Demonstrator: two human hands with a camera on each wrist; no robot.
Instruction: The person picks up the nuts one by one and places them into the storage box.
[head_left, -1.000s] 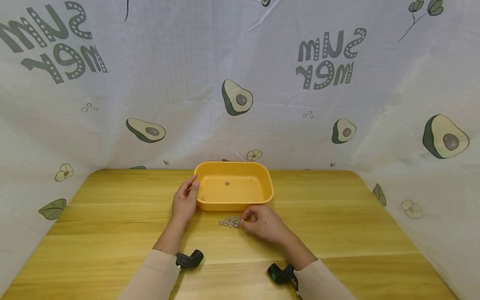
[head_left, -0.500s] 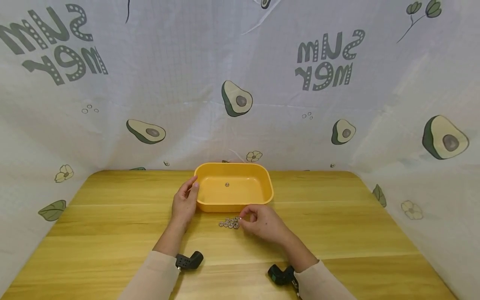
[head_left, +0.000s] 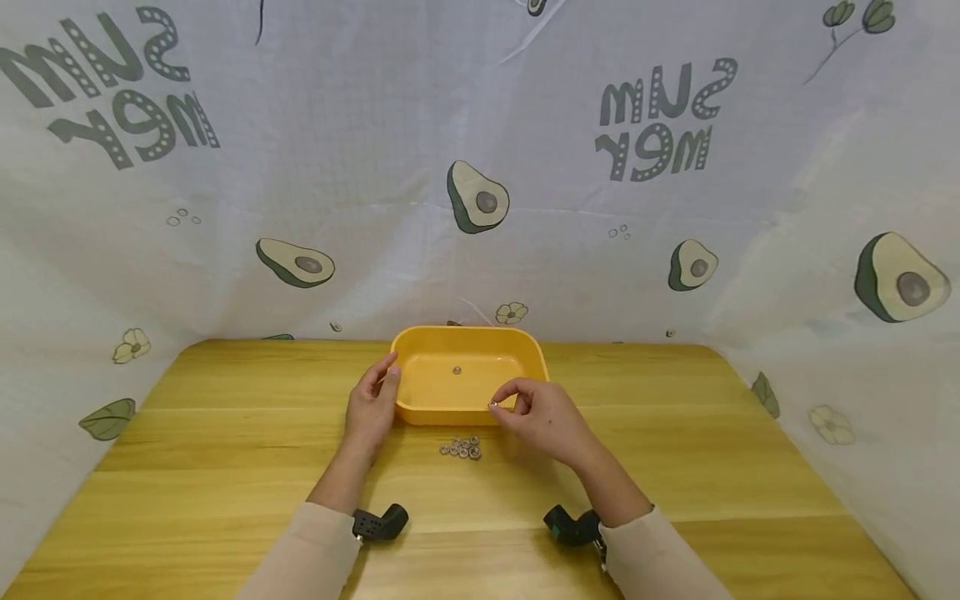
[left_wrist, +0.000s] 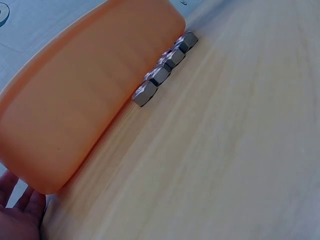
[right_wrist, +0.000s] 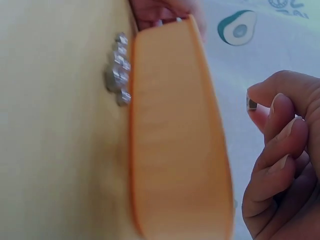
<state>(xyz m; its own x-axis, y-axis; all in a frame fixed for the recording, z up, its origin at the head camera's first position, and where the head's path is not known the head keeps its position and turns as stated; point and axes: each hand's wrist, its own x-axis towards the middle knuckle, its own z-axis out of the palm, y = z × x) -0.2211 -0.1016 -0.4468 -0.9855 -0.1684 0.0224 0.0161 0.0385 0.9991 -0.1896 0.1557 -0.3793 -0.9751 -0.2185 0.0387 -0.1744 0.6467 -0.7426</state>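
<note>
"Near to far, what do you see?"
"On my feed, metal nuts [head_left: 464, 452] lie clustered on the table [head_left: 300, 454], just this side of the yellow tray [head_left: 450, 417]."
"How will one handle?"
"Light, hard and stiff, I'd judge; nothing to crush. Smooth faces could slip, so I'd take opposite flats, not corners."
"And the right hand [head_left: 546, 419]?"
"I see thumb and forefinger clamped on a held nut [right_wrist: 252, 103], above the tray's near wall and apart from it."
"The left hand [head_left: 369, 406]?"
"Fingers apart, resting against the tray's left end; I can't tell how hard they press. The tray looks like light plastic that could skid, so I'd brace it low there."
"Farthest?"
"A lone nut [head_left: 457, 370] on the tray floor, near the table's far edge, roughly midway between its far corners. I'd pinch that from above."
</note>
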